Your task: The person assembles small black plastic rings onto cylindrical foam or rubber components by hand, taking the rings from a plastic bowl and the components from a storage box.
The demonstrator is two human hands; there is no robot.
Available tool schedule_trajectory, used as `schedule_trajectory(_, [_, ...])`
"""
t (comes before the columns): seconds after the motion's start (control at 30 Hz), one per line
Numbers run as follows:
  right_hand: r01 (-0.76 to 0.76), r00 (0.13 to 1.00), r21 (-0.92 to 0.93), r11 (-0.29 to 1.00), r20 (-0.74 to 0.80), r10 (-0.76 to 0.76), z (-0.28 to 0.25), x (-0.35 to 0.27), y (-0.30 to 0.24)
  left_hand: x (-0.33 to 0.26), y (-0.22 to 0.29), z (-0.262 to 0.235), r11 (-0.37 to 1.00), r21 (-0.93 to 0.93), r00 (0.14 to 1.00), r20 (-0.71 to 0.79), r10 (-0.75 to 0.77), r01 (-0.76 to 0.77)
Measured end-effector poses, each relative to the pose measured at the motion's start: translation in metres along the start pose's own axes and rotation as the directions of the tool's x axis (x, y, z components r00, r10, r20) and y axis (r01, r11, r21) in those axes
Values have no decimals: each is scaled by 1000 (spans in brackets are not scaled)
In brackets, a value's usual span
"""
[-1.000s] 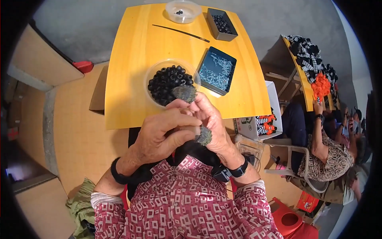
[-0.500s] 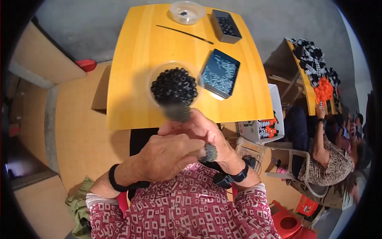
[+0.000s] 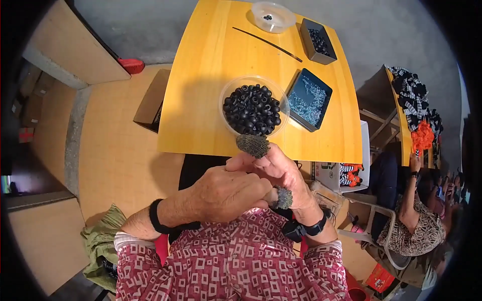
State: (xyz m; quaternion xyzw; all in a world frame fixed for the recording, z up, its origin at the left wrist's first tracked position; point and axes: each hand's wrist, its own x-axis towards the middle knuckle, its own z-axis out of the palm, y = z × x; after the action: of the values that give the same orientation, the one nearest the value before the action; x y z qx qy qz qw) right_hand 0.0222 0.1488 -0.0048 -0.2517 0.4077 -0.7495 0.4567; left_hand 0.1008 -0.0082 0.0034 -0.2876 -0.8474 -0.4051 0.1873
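Observation:
My left hand point(image 3: 223, 193) is closed, with its fingers bent across toward my right hand and touching it in front of my chest. My right hand point(image 3: 282, 168) curls against it from the other side. A dark, rough-textured finger cover point(image 3: 252, 145) tops a finger of my right hand, at the near rim of the tub. Another grey-green finger cover point(image 3: 284, 198) shows beside the right palm, seemingly on a left fingertip. Whatever lies between the fingers is hidden. Just beyond stands a clear round tub point(image 3: 226, 95) heaped with shiny black hollow pieces point(image 3: 251, 110).
On the yellow table point(image 3: 201, 140) are a dark blue tray point(image 3: 296, 115) of tiny pale pieces, a thin black stick point(image 3: 268, 42), a dark box point(image 3: 321, 57) and a second clear tub point(image 3: 286, 20). A white box point(image 3: 365, 150) stands right; another person's arm point(image 3: 411, 200) reaches a farther table.
The whole view has shifted, so the table and tubs sit farther right. The covered right finger, blurred before, is now still and sharp. Both hands remain together.

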Motion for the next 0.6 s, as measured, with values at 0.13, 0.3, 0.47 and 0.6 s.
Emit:
schedule_trajectory(0.13, [2, 1000, 30, 1000, 10, -3, 3, 0, 1, 1, -2, -2, 999, 15, 999, -15, 45, -45])
schedule_trajectory(0.3, [29, 1000, 8, 1000, 8, -29, -5, 3, 1, 9, -4, 0, 1000, -15, 999, -42, -5, 5])
schedule_trajectory(0.47, [-16, 984, -118, 993, -175, -5, -5, 3, -2, 2, -4, -12, 794, -423, 896, 120, -428, 436])
schedule_trajectory(0.6, [91, 983, -74, 993, -150, -101, -18, 2, 11, 7, -7, -12, 819, -419, 910, 44, -412, 392])
